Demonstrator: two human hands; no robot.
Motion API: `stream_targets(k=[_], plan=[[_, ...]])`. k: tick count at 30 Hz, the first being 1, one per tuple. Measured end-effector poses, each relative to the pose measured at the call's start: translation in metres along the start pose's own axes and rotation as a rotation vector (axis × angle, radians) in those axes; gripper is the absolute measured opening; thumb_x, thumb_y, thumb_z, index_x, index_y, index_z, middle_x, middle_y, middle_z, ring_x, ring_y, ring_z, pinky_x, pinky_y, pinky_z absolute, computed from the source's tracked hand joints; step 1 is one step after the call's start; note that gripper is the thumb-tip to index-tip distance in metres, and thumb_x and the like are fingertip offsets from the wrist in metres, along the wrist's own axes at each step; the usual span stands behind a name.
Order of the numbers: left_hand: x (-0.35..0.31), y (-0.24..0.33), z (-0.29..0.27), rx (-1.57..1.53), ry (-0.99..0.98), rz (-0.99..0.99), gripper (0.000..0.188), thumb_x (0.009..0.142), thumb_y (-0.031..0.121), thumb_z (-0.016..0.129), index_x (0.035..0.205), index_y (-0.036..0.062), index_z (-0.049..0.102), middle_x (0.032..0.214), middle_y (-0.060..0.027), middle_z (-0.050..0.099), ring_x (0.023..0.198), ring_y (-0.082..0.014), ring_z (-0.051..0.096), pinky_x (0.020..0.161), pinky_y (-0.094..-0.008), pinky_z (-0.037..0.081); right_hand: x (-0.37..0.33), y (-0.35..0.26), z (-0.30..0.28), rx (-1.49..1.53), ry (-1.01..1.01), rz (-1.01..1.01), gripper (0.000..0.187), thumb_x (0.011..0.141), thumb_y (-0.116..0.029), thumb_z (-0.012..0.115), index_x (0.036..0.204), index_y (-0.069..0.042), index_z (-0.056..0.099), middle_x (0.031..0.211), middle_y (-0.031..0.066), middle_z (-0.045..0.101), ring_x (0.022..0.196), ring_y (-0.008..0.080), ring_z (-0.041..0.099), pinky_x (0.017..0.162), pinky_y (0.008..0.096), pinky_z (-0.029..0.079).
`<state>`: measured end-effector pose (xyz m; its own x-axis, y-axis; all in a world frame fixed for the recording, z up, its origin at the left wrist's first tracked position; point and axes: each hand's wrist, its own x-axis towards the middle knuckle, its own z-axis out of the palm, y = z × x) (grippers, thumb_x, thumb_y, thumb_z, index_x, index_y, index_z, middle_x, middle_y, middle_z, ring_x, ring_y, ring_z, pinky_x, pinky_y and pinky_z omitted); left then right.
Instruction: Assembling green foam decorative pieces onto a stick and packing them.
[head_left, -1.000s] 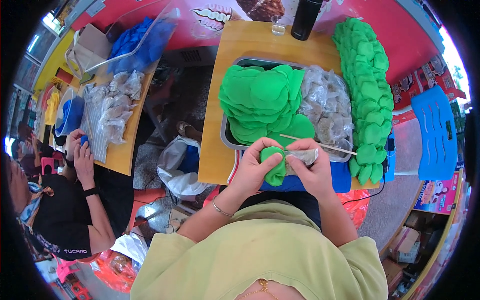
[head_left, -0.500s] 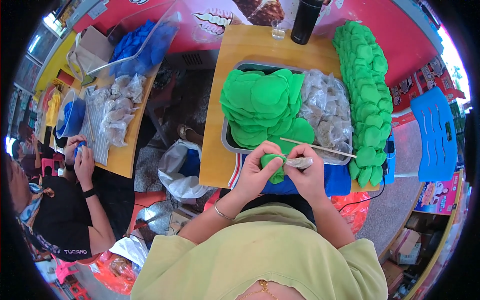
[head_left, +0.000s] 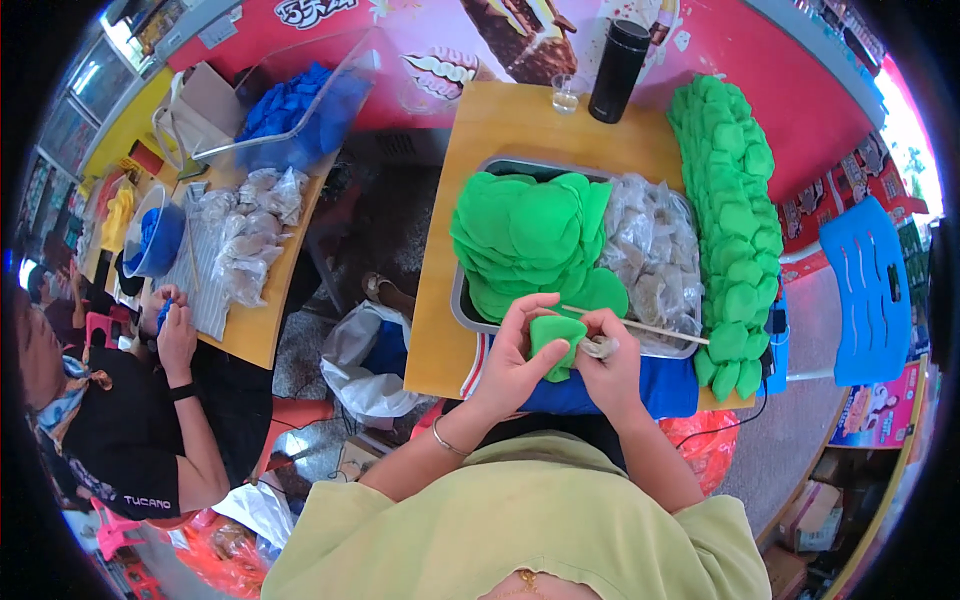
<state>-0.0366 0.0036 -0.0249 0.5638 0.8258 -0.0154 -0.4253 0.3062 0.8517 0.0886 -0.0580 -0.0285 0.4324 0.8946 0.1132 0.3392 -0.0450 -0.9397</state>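
Close above the table's near edge, my left hand [head_left: 518, 352] has its fingers and thumb round a cupped green fabric-like piece [head_left: 558, 333]. My right hand [head_left: 612, 368] touches this piece's right side and pinches a small clear plastic bag [head_left: 599, 347], mostly hidden by the fingers. Just beyond my hands lies a grey tray [head_left: 462, 308]. Its left part bears a heap of round green pieces [head_left: 530, 225], its right part a pile of clear bags with a brownish filling [head_left: 650, 265]. A thin wooden stick [head_left: 650, 328] rests across the tray's near side.
Green scalloped rows [head_left: 728, 230] line the table's right edge. At the back stand a black bottle [head_left: 618, 75] and a clear cup [head_left: 567, 97]. A blue chair [head_left: 868, 290] is to the right. At a left table [head_left: 262, 340] a co-worker's hands [head_left: 172, 325] hold something blue.
The green piece is now held more upright and cupped. The bag that stuck out to the right is bunched in my right fingers. The whole view has shifted slightly, with the table lower.
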Motion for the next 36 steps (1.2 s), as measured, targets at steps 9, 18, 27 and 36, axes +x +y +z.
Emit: stream_targets(k=[9,18,27,36], plan=[[-0.003,-0.02,-0.025,0.07,-0.034,-0.029,0.024,0.085,0.006,0.062,0.105,0.0049,0.048,0.096,-0.0004,0.054,0.084,-0.0052,0.052,0.07,-0.0192,0.044,-0.002,-0.004,-0.007,0.327,-0.276,0.215,0.018,0.077,-0.002,0.062,0.091,-0.003,0.052,0.087,0.0027,0.055,0.078,0.008,0.05,0.067,0.0232,0.042],[-0.008,-0.014,-0.013,-0.04,-0.116,-0.039,0.025,0.086,0.004,0.06,0.108,0.004,0.048,0.098,-0.0011,0.053,0.091,-0.007,0.05,0.077,-0.0219,0.043,0.003,0.001,0.005,0.093,0.058,-0.026,0.02,0.069,0.005,0.059,0.086,-0.003,0.051,0.077,0.0027,0.049,0.072,0.0107,0.047,0.064,0.0241,0.04],[-0.007,-0.021,-0.015,0.02,-0.052,-0.021,0.014,0.085,0.007,0.062,0.096,0.0025,0.054,0.087,0.0009,0.057,0.079,-0.0046,0.052,0.068,-0.0199,0.043,0.006,-0.002,0.002,-0.039,-0.009,-0.06,0.02,0.064,0.002,0.063,0.079,-0.002,0.051,0.067,0.0048,0.049,0.062,0.0131,0.046,0.058,0.0255,0.038],[-0.005,-0.034,-0.025,-0.273,-0.003,-0.132,0.019,0.087,0.005,0.057,0.106,0.0035,0.054,0.102,-0.0032,0.06,0.092,-0.0097,0.056,0.079,-0.0245,0.047,0.004,-0.011,-0.008,0.398,-0.219,0.173,0.022,0.074,0.002,0.059,0.094,-0.004,0.05,0.087,0.001,0.05,0.078,0.0073,0.046,0.066,0.0213,0.039]])
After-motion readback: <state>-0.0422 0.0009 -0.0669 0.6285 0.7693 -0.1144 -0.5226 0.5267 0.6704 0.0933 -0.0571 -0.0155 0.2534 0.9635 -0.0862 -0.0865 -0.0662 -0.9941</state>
